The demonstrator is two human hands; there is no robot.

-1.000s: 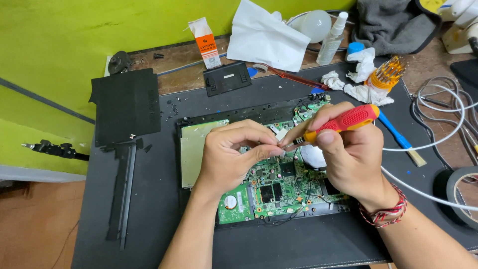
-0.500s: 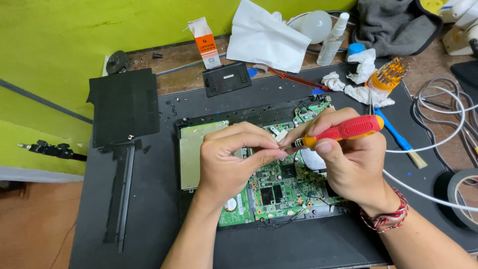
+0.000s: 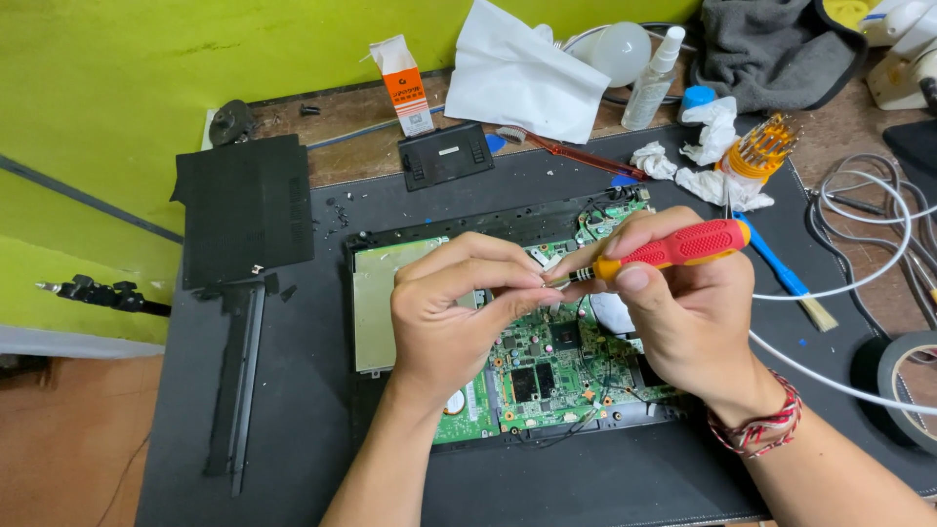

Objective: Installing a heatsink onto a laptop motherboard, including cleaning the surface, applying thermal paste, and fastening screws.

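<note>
head view, looking down on my bench. my right hand (image 3: 688, 317) is closed around a red-and-orange screwdriver (image 3: 664, 249), handle lying nearly level, tip pointing left. my left hand (image 3: 459, 312) is curled, fingertips (image 3: 532, 283) pinched together right at the screwdriver's tip; whether something small sits between them i cannot tell, it is hidden. both hands hover over a green circuit board (image 3: 547, 366) seated in an opened black laptop shell (image 3: 366, 244), with a silvery metal plate (image 3: 381, 293) on the board's left side. all of this rests on a dark mat (image 3: 293, 420). left of the shell lie a black cover panel (image 3: 244, 210) and a long black strip (image 3: 239, 381). beyond the right hand: crumpled tissues (image 3: 703, 156), an orange bit holder (image 3: 756, 151), a blue-handled brush (image 3: 791, 283), white cables (image 3: 869, 244). a woven bracelet (image 3: 756, 429) circles the right wrist.
</note>
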